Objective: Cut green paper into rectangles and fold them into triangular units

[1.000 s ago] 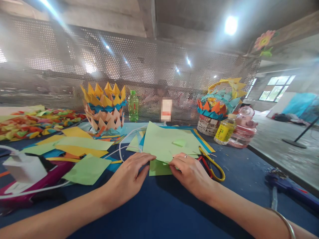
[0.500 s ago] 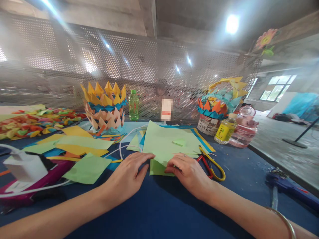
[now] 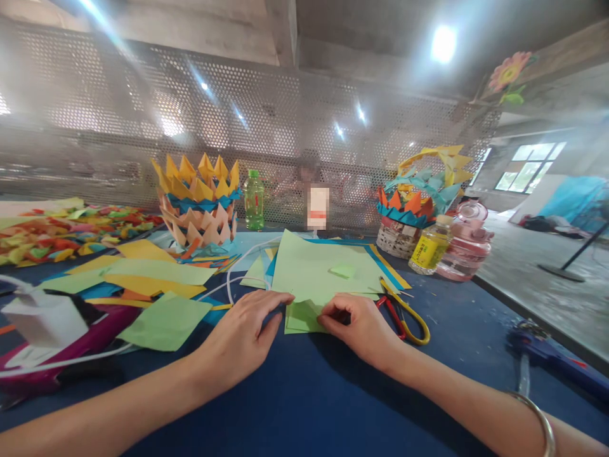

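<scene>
A light green paper sheet [image 3: 323, 263] lies on the dark blue tabletop in front of me. At its near edge, between my hands, is a smaller green paper piece [image 3: 303, 316] with a raised fold. My left hand [image 3: 252, 324] rests at the left edge of the paper, fingers stretched out and thumb apart. On the other side my right hand [image 3: 359, 325] is closed in a pinch at the right edge of the small piece. Another small green scrap [image 3: 343, 271] lies on the sheet. Scissors [image 3: 404, 314] with red and yellow handles lie just beyond my right hand.
Coloured paper sheets [image 3: 157, 276] and a power strip [image 3: 109, 327] with a white charger [image 3: 45, 327] are at left. Folded-paper baskets [image 3: 197, 203] and bottles [image 3: 254, 200] stand behind. A glue gun [image 3: 556, 358] lies at right. A white cable [image 3: 233, 270] crosses the papers.
The small green piece now shows a raised fold between my hands. My right hand's fingers have shifted slightly at its edge. My left hand has hardly moved.
</scene>
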The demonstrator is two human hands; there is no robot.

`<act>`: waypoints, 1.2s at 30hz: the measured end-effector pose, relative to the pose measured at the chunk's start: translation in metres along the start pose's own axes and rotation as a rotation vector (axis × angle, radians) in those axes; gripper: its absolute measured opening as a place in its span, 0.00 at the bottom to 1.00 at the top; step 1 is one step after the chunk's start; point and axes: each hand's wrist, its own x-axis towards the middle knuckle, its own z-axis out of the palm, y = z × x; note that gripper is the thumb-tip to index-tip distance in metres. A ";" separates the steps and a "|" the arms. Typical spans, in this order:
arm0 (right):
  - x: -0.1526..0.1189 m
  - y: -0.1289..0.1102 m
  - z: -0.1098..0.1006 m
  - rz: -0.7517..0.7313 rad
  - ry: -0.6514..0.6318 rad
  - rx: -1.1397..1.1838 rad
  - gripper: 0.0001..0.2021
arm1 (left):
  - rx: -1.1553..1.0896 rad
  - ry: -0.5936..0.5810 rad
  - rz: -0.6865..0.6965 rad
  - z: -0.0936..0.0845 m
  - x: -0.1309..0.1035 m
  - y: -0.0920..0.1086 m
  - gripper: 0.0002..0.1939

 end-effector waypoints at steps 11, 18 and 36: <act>-0.003 -0.004 -0.005 -0.053 0.142 -0.006 0.09 | 0.031 0.059 -0.004 -0.003 0.002 0.001 0.17; -0.020 -0.024 -0.015 -0.604 0.187 -0.264 0.05 | -0.141 0.072 0.047 -0.005 -0.004 0.010 0.26; -0.019 -0.021 -0.015 -0.772 0.302 -0.414 0.07 | -0.259 0.020 -0.248 -0.007 -0.003 0.005 0.27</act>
